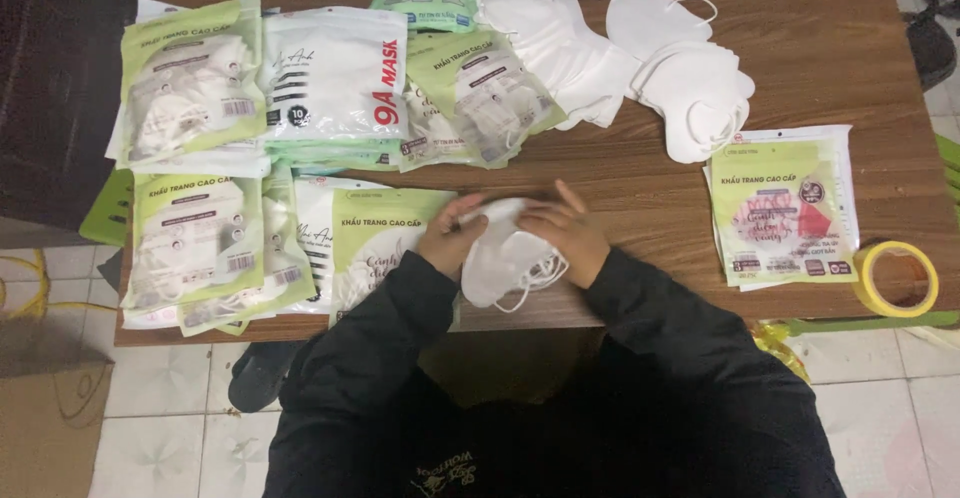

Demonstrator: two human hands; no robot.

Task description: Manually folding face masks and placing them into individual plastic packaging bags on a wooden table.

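**Two hands on a small stack of white masks at the near bench edge**

Two hands meet over a bundle of white face masks at the middle of the near edge of the bench. The left hand closes on the bundle's left end, the right hand presses over its upper right; both grips are shut on the masks. Elastic loops spill off the lower right. The bundle looks light, soft and springy, likely to fan apart, so a pinch across the folded body should hold better than the loops. Its long axis seems to run left to right along the bench edge, tilting slightly.

Just left lies a green-and-white packet, with more filled packets stacked toward the left edge. Near the right corner sit a flat packet and a yellow tape roll. Farther back, loose white masks pile right of centre, and further packets line the far left.
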